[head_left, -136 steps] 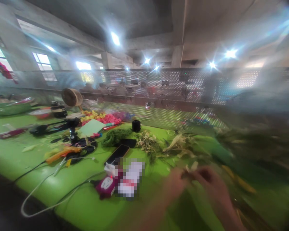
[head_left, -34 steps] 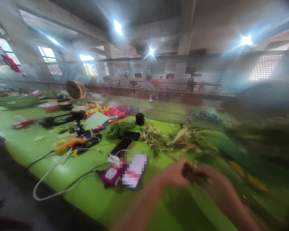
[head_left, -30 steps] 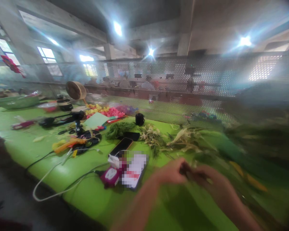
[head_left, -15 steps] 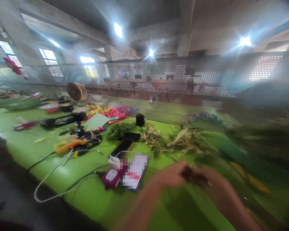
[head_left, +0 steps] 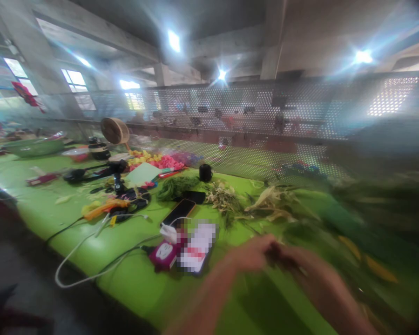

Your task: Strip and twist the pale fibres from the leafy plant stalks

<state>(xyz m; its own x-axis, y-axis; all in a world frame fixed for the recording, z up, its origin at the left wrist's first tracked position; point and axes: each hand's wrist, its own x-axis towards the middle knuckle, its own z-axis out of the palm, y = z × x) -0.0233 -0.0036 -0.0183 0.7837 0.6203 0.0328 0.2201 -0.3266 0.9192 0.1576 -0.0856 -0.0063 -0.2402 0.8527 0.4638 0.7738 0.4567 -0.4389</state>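
My left hand and right hand come together, blur hiding any grip; just beyond, on the green table, pale leafy stems look light, brittle, best pinched low.

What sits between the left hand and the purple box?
In the head view, a flat pale item, partly pixelated, lies between the left hand and the purple box; bare green tabletop separates item and hand.

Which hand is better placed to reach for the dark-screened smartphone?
Probably the left hand: it lies nearer the smartphone, with the right hand farther off. Blur hides whether either holds anything.
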